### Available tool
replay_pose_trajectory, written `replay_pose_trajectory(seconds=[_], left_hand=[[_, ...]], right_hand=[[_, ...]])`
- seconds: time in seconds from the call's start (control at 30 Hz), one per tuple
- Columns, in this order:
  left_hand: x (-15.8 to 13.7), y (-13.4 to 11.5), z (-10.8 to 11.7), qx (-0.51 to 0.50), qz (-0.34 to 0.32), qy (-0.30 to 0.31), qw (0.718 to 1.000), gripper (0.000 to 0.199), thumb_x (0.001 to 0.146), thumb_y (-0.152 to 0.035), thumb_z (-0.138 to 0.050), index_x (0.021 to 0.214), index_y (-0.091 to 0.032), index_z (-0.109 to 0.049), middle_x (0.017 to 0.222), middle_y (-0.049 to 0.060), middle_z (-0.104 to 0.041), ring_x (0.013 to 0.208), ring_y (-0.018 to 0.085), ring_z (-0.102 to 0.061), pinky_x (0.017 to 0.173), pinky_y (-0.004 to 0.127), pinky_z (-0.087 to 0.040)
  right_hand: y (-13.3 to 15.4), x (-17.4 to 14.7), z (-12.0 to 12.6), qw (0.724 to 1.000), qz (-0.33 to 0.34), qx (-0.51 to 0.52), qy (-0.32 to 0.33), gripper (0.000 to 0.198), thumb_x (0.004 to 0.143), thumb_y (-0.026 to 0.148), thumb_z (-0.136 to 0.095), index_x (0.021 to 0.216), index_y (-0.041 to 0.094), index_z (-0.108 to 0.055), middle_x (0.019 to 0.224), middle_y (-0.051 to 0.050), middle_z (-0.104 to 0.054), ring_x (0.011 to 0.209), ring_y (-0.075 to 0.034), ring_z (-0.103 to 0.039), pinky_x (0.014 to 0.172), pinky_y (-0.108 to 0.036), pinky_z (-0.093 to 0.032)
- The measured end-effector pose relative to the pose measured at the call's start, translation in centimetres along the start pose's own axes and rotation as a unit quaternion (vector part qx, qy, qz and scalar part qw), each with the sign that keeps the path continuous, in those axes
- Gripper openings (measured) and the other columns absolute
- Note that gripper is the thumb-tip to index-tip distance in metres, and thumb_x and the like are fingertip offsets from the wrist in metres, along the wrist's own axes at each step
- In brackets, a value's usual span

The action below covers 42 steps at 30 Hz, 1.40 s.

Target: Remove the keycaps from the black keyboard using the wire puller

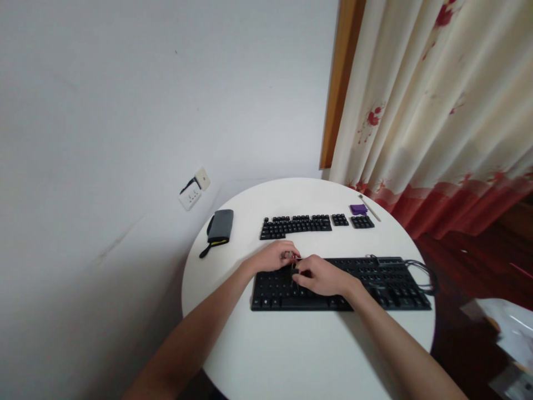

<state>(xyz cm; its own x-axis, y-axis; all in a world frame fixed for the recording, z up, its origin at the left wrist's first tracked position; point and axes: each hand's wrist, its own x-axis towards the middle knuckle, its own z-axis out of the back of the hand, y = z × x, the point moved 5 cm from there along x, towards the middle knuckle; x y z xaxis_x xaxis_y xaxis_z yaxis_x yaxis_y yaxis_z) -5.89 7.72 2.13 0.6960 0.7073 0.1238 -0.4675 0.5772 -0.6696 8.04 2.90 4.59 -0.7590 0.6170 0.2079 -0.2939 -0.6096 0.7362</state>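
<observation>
- Keyboard (387, 283): lies flat on the round white table (308, 355), below both hands; its cable (425, 276) loops at the right end.
- Left hand (275, 255): over the keyboard's left half, fingers curled near a thin, wire-like tool (292, 265) — what this grip encloses cannot be told.
- Right hand (322, 275): just beside the left; its grip pinches a small dark piece (295, 271) (detail too small to read).
- Keycaps (297, 225): grouped in rows beyond the keyboard.
- Grey pouch (221, 225): left of the keycaps.
- Purple cloth (358, 209): behind the rightmost group, beside a slender stick (370, 209).
</observation>
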Motion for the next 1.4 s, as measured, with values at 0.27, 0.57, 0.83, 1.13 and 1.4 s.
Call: replay_pose_trajectory(seconds=[0.27, 0.57, 0.83, 1.13, 1.4], left_hand=[[0.0, -0.1, -0.1, 0.001, -0.012, 0.003, 1.000, 0.018, 0.086, -0.019, -0.060, 0.100, -0.020, -0.071, 0.091, 0.004, -0.066, 0.082, 0.015, -0.059, 0.076, 0.026, -0.046], [0.0, 0.0, -0.1, -0.004, -0.012, 0.004, 1.000, 0.020, 0.085, -0.017, -0.060, 0.102, -0.019, -0.071, 0.092, 0.004, -0.065, 0.078, 0.014, -0.058, 0.074, 0.026, -0.046], [0.1, 0.3, -0.3, -0.006, -0.025, 0.003, 1.000, 0.020, 0.085, -0.014, -0.059, 0.101, -0.018, -0.070, 0.094, 0.006, -0.066, 0.083, 0.015, -0.059, 0.077, 0.027, -0.047], [0.2, -0.1, -0.2, -0.004, -0.025, 0.002, 1.000, 0.015, 0.086, -0.015, -0.056, 0.093, -0.016, -0.069, 0.090, 0.004, -0.065, 0.081, 0.015, -0.059, 0.076, 0.025, -0.047], [0.4, -1.4, 1.4, -0.040, -0.004, -0.152, 0.988, 0.025, 0.094, -0.035, -0.054, 0.107, -0.018, -0.068, 0.098, 0.006, -0.067, 0.088, 0.017, -0.061, 0.082, 0.029, -0.047]], right_hand=[[0.0, -0.4, -0.1, 0.997, -0.008, 0.057, 0.060, 0.030, 0.084, 0.022, -0.053, 0.055, 0.017, -0.051, 0.052, 0.006, -0.043, 0.050, -0.008, -0.036, 0.049, -0.021, -0.029], [0.2, -0.2, -0.2, 0.999, 0.005, -0.042, 0.022, 0.030, 0.081, 0.019, -0.054, 0.053, 0.019, -0.043, 0.053, 0.006, -0.040, 0.052, -0.009, -0.035, 0.053, -0.023, -0.029], [-0.1, 0.0, -0.7, 0.999, -0.007, -0.022, 0.036, 0.023, 0.089, 0.020, -0.051, 0.070, 0.016, -0.063, 0.064, 0.000, -0.063, 0.057, -0.012, -0.052, 0.058, -0.022, -0.039], [-1.3, 0.4, -0.5, 0.993, -0.055, 0.102, 0.009, 0.035, 0.098, 0.027, -0.042, 0.072, 0.017, -0.063, 0.065, -0.001, -0.067, 0.062, -0.014, -0.063, 0.066, -0.024, -0.048], [-4.1, 0.0, 3.6, 0.943, -0.107, 0.085, -0.302, 0.035, 0.098, 0.039, -0.042, 0.079, 0.017, -0.063, 0.075, -0.004, -0.069, 0.069, -0.017, -0.064, 0.067, -0.027, -0.048]])
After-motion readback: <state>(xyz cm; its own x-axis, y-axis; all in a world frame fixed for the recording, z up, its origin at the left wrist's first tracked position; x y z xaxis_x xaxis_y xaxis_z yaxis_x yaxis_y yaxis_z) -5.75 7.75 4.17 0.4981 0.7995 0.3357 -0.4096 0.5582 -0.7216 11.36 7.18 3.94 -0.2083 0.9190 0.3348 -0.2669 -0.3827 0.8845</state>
